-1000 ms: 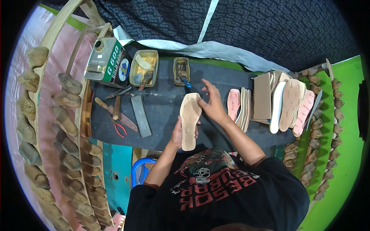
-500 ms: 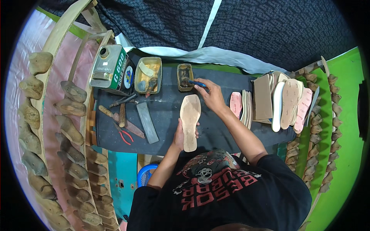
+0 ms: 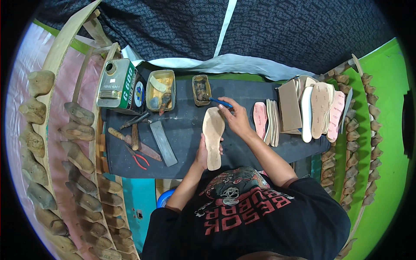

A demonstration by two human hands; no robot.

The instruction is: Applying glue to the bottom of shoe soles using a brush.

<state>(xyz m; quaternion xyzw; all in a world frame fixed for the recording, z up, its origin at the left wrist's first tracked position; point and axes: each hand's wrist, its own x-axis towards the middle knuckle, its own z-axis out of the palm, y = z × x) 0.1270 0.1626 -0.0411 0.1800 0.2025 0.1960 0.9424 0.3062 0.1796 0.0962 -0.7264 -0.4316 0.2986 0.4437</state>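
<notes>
Insole [image 3: 213,138] gripped by left hand [image 3: 201,152], long axis forward, broad end farthest, right hand [image 3: 237,120] gripping blue handle [image 3: 220,102]

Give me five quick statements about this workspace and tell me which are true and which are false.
1. The left hand holds a tan insole. True.
2. The right hand is empty. False: it holds a blue-handled tool.
3. The pliers have red handles. True.
4. The metal can stands to the right of the insole. False: it stands to the left of it.
5. A grey block lies between the pliers and the insole. True.
</notes>
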